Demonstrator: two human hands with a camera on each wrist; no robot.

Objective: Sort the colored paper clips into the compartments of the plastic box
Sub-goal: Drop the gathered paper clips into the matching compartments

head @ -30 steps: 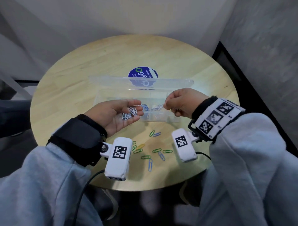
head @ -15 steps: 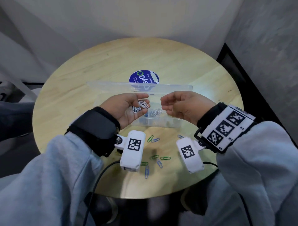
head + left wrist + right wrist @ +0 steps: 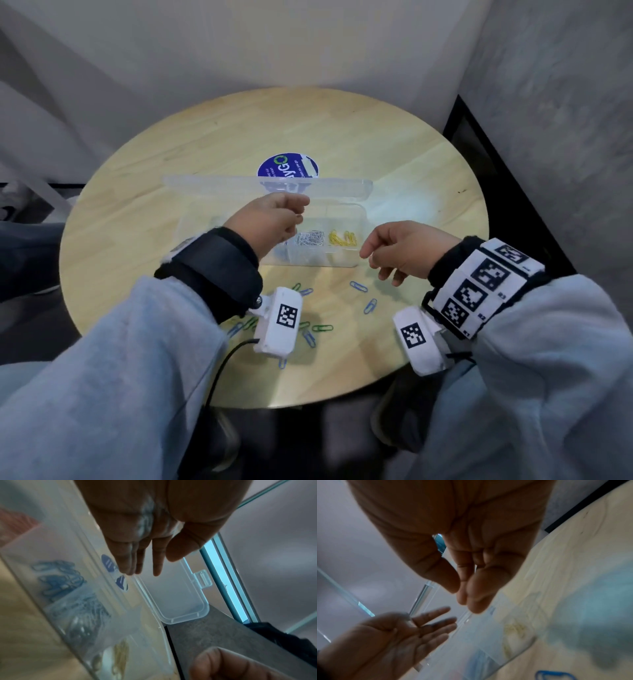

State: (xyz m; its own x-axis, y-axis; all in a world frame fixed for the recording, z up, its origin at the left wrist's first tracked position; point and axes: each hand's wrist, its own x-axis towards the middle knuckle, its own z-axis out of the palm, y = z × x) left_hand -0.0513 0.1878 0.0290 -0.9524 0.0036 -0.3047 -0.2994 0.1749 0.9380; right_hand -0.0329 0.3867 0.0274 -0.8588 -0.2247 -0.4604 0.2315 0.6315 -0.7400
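white clips now lie in the box beside the yellow ones, gone from the left hand, which hovers open and empty, while the right hand, loose and empty, nears blue clips on the table.

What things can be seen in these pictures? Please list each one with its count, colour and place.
plastic box: one, clear, lid open, middle of the table.
white paper clips: a heap, in a near compartment.
yellow paper clips: a heap, in the compartment right of the white ones.
blue paper clips in the box: a heap, left of the white ones.
loose paper clips: several, blue and green, on the table before the box.
round sticker: one, blue, behind the box.
table: one, round, light wood.
left hand: over the box, fingers straight, empty.
right hand: near the box's right end, empty.
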